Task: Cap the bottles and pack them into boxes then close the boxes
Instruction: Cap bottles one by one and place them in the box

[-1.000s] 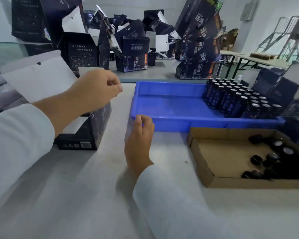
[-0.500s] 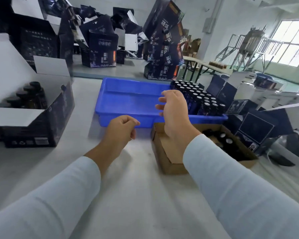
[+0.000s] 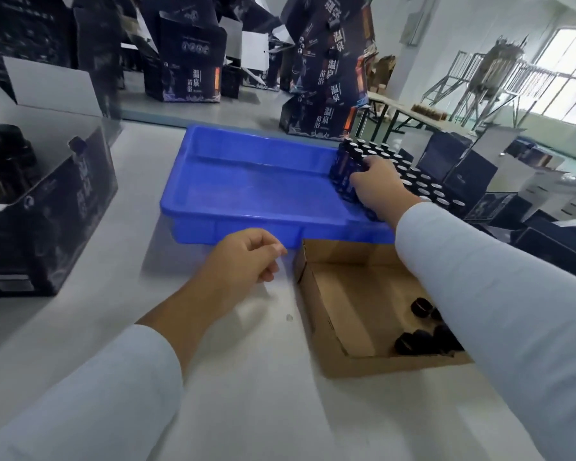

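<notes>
A blue tray [image 3: 246, 181] lies on the white table, with several dark uncapped bottles [image 3: 409, 171] packed at its right end. My right hand [image 3: 378, 186] reaches into the tray and grips a bottle [image 3: 348, 176] at the near left corner of that group. Above the table in front of the tray, my left hand [image 3: 243, 257] hovers with loosely curled fingers and holds nothing. A shallow brown cardboard tray [image 3: 343, 307] with several black caps [image 3: 419, 331] sits to the right of it. At the left stands an open dark box [image 3: 47, 207] with capped bottles [image 3: 7, 151] inside.
Many open dark printed boxes [image 3: 323, 94] are stacked at the back of the table and beyond it. More dark boxes [image 3: 466, 171] stand to the right of the blue tray. Folding tables and a metal frame are by the window at far right.
My right hand has moved forward from above the cardboard tray into the blue tray and closed on a bottle. My left hand stays in front of the tray. The view has swung right.
</notes>
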